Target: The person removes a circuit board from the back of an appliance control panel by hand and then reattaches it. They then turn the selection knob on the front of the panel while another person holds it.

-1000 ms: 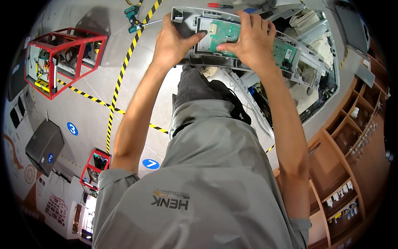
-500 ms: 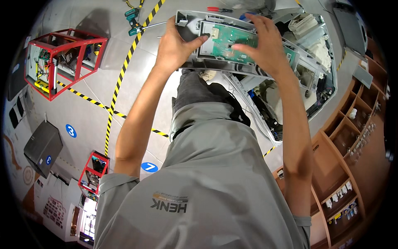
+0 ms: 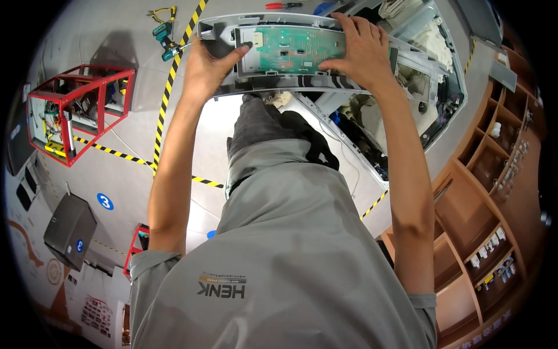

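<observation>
A long, curved grey plastic control panel [image 3: 226,32] is held up before me, its back side showing. Set into it is a green circuit board [image 3: 302,49] in a pale tray, with a small white connector near its left end. My left hand [image 3: 206,70] grips the panel's left end, thumb laid on the tray's edge. Around the right part is my right hand [image 3: 366,55], its fingers over the far rim and its thumb by the board's near right corner. The panel's front face is turned away from view.
An opened white appliance cabinet [image 3: 430,99] with cloth and wiring inside lies on the right. A teal cordless drill [image 3: 167,42], yellow-handled pliers [image 3: 163,13] and a red-handled tool [image 3: 283,5] lie on the floor. Red-framed carts [image 3: 81,110] stand left, brown shelving [image 3: 471,232] right.
The panel has come leftward in view and turned from slanting down at the right to nearly level. Both hands moved with it, and the right hand has come down onto its far rim.
</observation>
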Action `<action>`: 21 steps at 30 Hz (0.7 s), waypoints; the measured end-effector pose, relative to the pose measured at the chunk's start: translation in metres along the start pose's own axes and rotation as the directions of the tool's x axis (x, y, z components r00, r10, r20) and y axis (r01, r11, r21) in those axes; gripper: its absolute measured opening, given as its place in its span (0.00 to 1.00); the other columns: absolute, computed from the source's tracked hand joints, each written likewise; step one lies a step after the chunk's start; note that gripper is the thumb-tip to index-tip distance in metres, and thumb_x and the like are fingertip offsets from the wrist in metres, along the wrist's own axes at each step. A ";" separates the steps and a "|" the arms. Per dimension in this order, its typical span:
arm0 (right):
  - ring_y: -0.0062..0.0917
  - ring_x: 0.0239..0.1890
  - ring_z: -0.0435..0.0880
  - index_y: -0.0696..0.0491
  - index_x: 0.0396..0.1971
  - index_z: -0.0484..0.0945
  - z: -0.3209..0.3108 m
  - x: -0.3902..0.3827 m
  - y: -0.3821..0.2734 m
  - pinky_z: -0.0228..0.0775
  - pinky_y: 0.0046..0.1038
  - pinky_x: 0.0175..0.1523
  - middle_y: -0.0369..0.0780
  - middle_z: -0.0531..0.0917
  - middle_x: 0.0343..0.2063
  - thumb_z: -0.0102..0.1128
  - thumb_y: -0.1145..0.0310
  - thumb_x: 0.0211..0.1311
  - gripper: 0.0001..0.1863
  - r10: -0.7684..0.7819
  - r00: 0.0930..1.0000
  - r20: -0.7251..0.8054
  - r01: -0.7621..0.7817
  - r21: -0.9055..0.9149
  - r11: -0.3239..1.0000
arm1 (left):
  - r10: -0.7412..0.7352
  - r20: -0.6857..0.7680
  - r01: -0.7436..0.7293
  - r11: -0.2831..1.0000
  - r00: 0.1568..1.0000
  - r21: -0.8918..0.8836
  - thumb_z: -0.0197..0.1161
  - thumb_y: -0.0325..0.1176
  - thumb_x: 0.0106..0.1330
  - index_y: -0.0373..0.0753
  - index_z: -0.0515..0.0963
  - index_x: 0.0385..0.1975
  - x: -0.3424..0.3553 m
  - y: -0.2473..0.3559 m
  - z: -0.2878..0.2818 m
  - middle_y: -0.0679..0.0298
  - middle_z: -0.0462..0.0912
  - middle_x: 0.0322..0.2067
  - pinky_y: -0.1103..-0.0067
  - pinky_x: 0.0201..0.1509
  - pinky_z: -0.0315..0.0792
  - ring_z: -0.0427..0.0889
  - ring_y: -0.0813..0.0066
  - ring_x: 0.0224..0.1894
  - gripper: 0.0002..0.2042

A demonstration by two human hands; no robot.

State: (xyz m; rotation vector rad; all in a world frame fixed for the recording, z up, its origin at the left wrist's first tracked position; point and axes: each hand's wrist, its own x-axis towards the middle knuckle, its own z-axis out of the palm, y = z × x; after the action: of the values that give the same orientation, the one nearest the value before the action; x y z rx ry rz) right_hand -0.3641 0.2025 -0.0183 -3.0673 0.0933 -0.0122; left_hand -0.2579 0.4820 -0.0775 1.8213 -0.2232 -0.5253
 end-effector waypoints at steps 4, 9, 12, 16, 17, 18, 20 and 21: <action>0.40 0.57 0.66 0.42 0.59 0.64 0.001 0.003 -0.005 0.48 0.47 0.65 0.42 0.71 0.51 0.74 0.41 0.29 0.51 0.037 0.999 0.012 -0.036 -0.047 0.998 | 0.024 0.004 -0.024 0.998 1.000 0.049 0.75 0.38 0.49 0.26 0.63 0.50 0.002 -0.003 0.000 0.51 0.80 0.41 0.77 0.47 0.74 0.80 0.68 0.43 0.34; 0.40 0.55 0.68 0.44 0.57 0.65 0.005 0.004 -0.009 0.48 0.48 0.65 0.42 0.71 0.49 0.74 0.42 0.28 0.50 0.072 0.997 0.000 -0.072 -0.077 0.994 | -0.003 -0.002 0.003 0.997 1.000 0.078 0.75 0.36 0.49 0.27 0.63 0.50 0.000 -0.002 0.001 0.51 0.80 0.41 0.77 0.48 0.73 0.80 0.68 0.43 0.33; 0.40 0.57 0.67 0.43 0.57 0.66 0.005 0.003 -0.011 0.48 0.52 0.65 0.43 0.72 0.49 0.75 0.44 0.30 0.48 0.097 0.995 0.005 -0.097 -0.037 0.995 | 0.097 -0.008 -0.096 0.991 0.995 0.098 0.74 0.35 0.50 0.27 0.63 0.50 0.000 0.003 0.001 0.50 0.80 0.41 0.77 0.48 0.73 0.80 0.68 0.43 0.32; 0.40 0.56 0.68 0.44 0.57 0.67 0.001 0.004 0.001 0.52 0.50 0.64 0.42 0.73 0.49 0.74 0.46 0.35 0.44 0.018 1.000 -0.023 -0.017 0.040 0.999 | -0.019 -0.010 0.019 1.000 1.000 0.019 0.74 0.33 0.50 0.27 0.64 0.50 -0.002 0.010 0.003 0.52 0.80 0.41 0.77 0.46 0.74 0.80 0.70 0.42 0.31; 0.40 0.56 0.68 0.44 0.57 0.68 -0.003 0.007 0.009 0.53 0.48 0.64 0.43 0.73 0.49 0.73 0.47 0.37 0.43 0.027 1.000 -0.011 -0.026 0.119 0.993 | -0.022 -0.009 0.023 0.999 1.000 0.039 0.74 0.33 0.50 0.27 0.64 0.49 -0.004 0.013 0.002 0.52 0.80 0.41 0.77 0.46 0.74 0.80 0.71 0.42 0.31; 0.41 0.55 0.69 0.44 0.57 0.68 -0.010 0.010 0.020 0.54 0.45 0.64 0.43 0.73 0.49 0.73 0.47 0.38 0.42 0.036 0.999 0.003 -0.035 0.197 0.980 | -0.027 -0.008 0.027 0.998 1.000 0.059 0.74 0.33 0.50 0.27 0.64 0.49 -0.005 0.016 0.003 0.53 0.80 0.41 0.77 0.46 0.74 0.80 0.71 0.42 0.31; 0.42 0.55 0.69 0.45 0.57 0.68 -0.013 0.006 0.043 0.58 0.38 0.63 0.43 0.72 0.51 0.72 0.49 0.41 0.40 0.035 0.999 0.002 -0.034 0.229 0.973 | 0.001 -0.015 -0.001 1.000 1.000 0.012 0.74 0.33 0.51 0.28 0.64 0.49 -0.003 0.010 0.003 0.53 0.80 0.41 0.78 0.46 0.74 0.80 0.71 0.42 0.30; 0.42 0.56 0.69 0.44 0.58 0.67 -0.013 0.003 0.051 0.59 0.39 0.62 0.43 0.72 0.51 0.72 0.50 0.41 0.40 0.032 0.999 0.006 -0.033 0.198 0.980 | 0.015 -0.018 -0.016 1.000 1.000 -0.012 0.73 0.32 0.51 0.28 0.64 0.49 -0.002 0.007 0.003 0.53 0.80 0.41 0.78 0.46 0.74 0.80 0.71 0.41 0.30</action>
State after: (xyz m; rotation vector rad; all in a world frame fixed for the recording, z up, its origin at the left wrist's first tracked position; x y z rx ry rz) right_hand -0.3647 0.1504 -0.0095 -2.8658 0.1337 -0.0151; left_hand -0.2603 0.4787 -0.0712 1.8107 -0.2218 -0.4987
